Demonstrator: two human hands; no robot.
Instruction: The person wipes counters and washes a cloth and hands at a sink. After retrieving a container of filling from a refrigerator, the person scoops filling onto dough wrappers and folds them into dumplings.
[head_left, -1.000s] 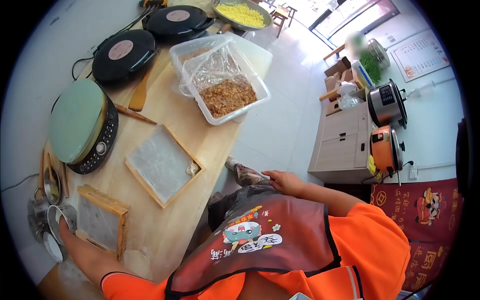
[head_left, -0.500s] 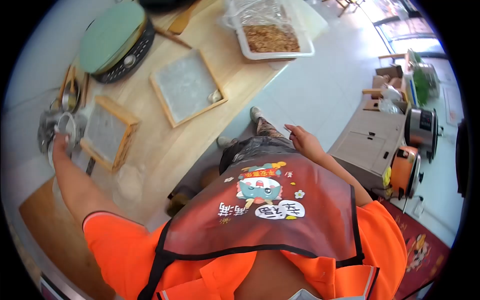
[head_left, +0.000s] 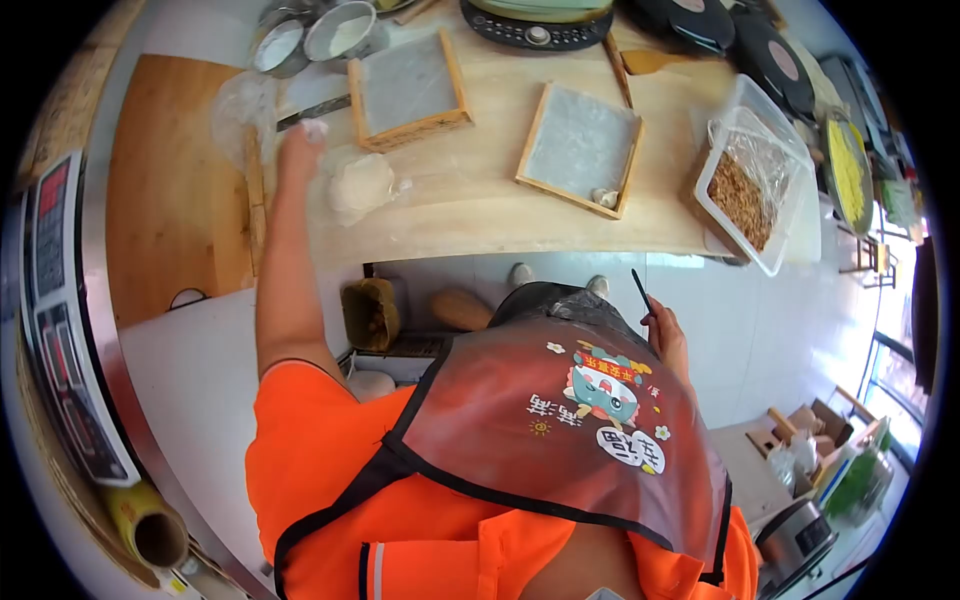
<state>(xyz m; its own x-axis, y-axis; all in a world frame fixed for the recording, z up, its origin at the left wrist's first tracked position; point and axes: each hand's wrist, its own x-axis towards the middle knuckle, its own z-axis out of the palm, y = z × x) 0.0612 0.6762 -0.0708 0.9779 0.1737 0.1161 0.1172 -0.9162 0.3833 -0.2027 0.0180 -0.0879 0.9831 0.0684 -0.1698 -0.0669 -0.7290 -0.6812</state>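
Observation:
My left hand (head_left: 303,143) is over the table's left part, fingers drawn together with something whitish at the tips, too blurred to name. Beside it lie a dark flat blade (head_left: 318,112) and a pale lump of dough (head_left: 362,186). Beyond it, a bowl (head_left: 345,32) holds white powder. Wooden frames with grey sheets stand on the table, one (head_left: 405,85) close to this hand and another (head_left: 580,145) in the middle, with a small pale piece (head_left: 604,197) in its corner. Low at my right side, my right hand (head_left: 668,335) grips a thin black stick (head_left: 640,290).
A clear tub (head_left: 740,200) of brown filling sits at the table's right end. Round black cookers (head_left: 770,65) and a green-topped one (head_left: 538,30) line the back. A wooden board (head_left: 170,190) and a scale (head_left: 75,370) are at left, an open bin (head_left: 372,312) below the table.
The view has swung toward the left end of the table. My left hand has come out of the powder bowl to beside the dough. The black stick in my right hand now shows clearly.

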